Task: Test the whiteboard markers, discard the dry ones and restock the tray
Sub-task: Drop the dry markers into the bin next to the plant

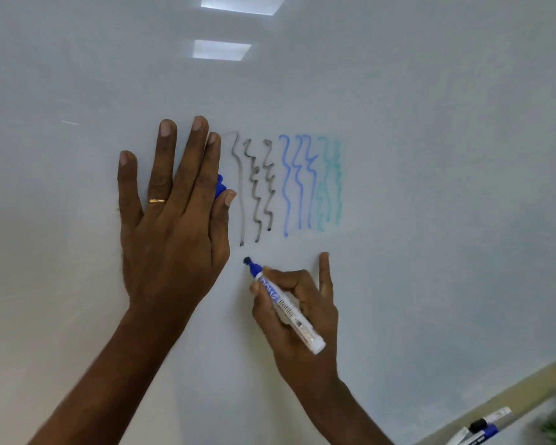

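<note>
My right hand (pixel 302 309) grips an uncapped blue whiteboard marker (pixel 286 308), white barrel, its tip just below the test marks on the whiteboard (pixel 430 187). My left hand (pixel 170 213) lies flat on the board with fingers straight. The marker's blue cap (pixel 220 186) is tucked between its thumb and forefinger. Several wavy test lines (pixel 289 184) in grey, blue and teal run down the board to the right of my left hand.
The board's tray edge (pixel 511 396) crosses the bottom right corner, with a few markers (pixel 482 427) lying there, one black-capped and one blue. Something green shows at the far right edge. Ceiling lights reflect at the board's top.
</note>
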